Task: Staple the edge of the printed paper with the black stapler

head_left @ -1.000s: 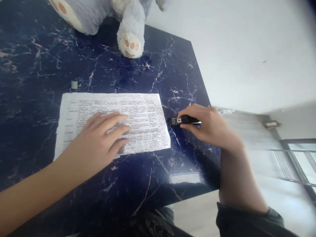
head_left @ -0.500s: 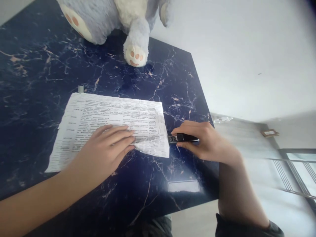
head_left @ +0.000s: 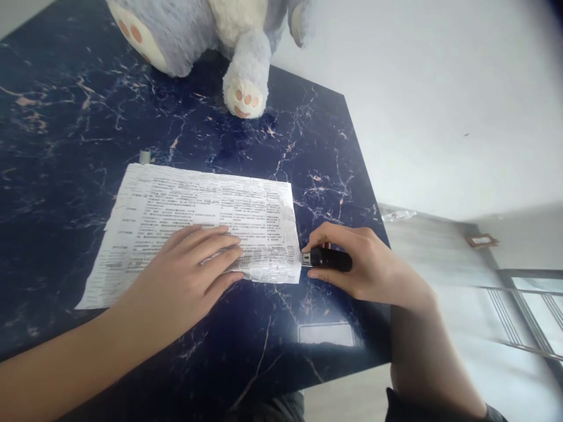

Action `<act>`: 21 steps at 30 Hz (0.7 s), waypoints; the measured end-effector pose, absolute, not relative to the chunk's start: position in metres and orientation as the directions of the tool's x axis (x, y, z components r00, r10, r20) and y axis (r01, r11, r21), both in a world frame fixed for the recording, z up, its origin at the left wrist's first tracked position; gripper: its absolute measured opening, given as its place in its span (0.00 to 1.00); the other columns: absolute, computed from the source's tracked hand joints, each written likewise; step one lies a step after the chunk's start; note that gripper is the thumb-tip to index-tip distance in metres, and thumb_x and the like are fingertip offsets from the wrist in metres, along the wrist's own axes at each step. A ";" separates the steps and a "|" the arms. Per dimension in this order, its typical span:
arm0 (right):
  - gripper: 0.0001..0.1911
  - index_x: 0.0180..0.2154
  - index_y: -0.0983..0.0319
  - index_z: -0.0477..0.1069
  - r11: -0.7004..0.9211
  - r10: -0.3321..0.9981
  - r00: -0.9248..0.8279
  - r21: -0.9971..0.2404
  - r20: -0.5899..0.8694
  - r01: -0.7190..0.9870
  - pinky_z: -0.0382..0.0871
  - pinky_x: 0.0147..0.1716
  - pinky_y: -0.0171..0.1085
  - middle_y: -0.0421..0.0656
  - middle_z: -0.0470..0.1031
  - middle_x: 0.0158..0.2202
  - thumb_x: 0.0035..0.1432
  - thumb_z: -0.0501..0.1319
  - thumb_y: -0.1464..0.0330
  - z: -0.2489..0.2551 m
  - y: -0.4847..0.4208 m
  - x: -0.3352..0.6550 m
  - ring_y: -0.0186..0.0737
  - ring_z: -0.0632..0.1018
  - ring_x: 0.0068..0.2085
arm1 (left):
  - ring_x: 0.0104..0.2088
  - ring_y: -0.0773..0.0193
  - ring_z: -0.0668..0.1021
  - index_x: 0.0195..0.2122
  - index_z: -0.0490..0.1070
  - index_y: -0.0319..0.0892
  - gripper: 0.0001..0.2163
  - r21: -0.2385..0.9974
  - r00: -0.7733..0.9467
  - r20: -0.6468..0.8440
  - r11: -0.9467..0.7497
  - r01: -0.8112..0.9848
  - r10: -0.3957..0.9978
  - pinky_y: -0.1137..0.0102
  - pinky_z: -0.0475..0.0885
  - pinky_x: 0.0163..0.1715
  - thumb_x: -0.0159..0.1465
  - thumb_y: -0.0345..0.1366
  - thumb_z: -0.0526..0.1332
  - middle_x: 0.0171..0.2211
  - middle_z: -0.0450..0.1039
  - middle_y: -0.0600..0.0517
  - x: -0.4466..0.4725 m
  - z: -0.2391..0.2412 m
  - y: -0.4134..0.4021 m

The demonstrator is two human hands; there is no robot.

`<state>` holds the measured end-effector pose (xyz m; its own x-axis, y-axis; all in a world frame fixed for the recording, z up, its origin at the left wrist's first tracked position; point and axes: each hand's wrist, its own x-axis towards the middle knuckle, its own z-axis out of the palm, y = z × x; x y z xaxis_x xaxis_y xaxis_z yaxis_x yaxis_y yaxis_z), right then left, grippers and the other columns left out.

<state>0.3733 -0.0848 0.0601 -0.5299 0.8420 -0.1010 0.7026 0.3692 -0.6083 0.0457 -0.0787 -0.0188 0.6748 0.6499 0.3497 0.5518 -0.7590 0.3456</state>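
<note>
Black plastic with a bright metal nose: what looks like a small stapler (head_left: pixel 328 258) sits in our right hand (head_left: pixel 369 266), whose fingers (head_left: pixel 317 237) are curled shut around its body. Its nose pokes out just past those fingertips and touches the right edge of the paper (head_left: pixel 197 199), near the lower corner. Our left hand (head_left: pixel 185 275) lies flat and spread. Its fingers (head_left: pixel 220 241) press down on the paper and grip nothing.

We judge the weak spot to be the strip between our left fingertips and the nose. The edge bows up there, so a slackened palm could let the paper slide or skew. The nose might then bite too shallow, or crease the corner.

The paper is white, densely printed in fine lines, wrinkled and ragged at the edges. We cannot tell how many sheets there are. It lies askew on the dark blue marbled table (head_left: pixel 65 117). Well beyond our fingers sits a plush toy (head_left: pixel 197 29).
</note>
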 end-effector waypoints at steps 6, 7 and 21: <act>0.23 0.46 0.57 0.74 0.293 0.857 -0.507 -0.723 -0.092 0.626 0.77 0.42 0.43 0.45 0.81 0.45 0.62 0.72 0.48 0.052 -0.082 0.370 0.45 0.81 0.43 | 0.63 0.44 0.77 0.56 0.78 0.43 0.11 0.354 0.686 0.346 -0.766 0.537 0.640 0.42 0.71 0.65 0.75 0.36 0.62 0.56 0.81 0.45 0.045 -0.016 -0.079; 0.29 0.46 0.57 0.73 0.272 0.875 -0.480 -0.760 -0.060 0.591 0.77 0.43 0.44 0.46 0.80 0.46 0.62 0.67 0.39 0.049 -0.082 0.368 0.46 0.80 0.43 | 0.63 0.44 0.77 0.55 0.78 0.42 0.11 0.357 0.687 0.348 -0.767 0.533 0.639 0.42 0.71 0.65 0.76 0.36 0.62 0.56 0.81 0.44 0.046 -0.016 -0.079; 0.10 0.39 0.57 0.60 0.380 0.921 -0.388 -0.153 -0.028 0.912 0.65 0.40 0.48 0.48 0.69 0.40 0.76 0.46 0.69 0.041 -0.083 0.329 0.48 0.69 0.40 | 0.63 0.45 0.79 0.53 0.79 0.43 0.11 0.329 0.713 0.326 -0.781 0.530 0.621 0.43 0.72 0.65 0.76 0.32 0.59 0.55 0.82 0.46 0.048 -0.013 -0.080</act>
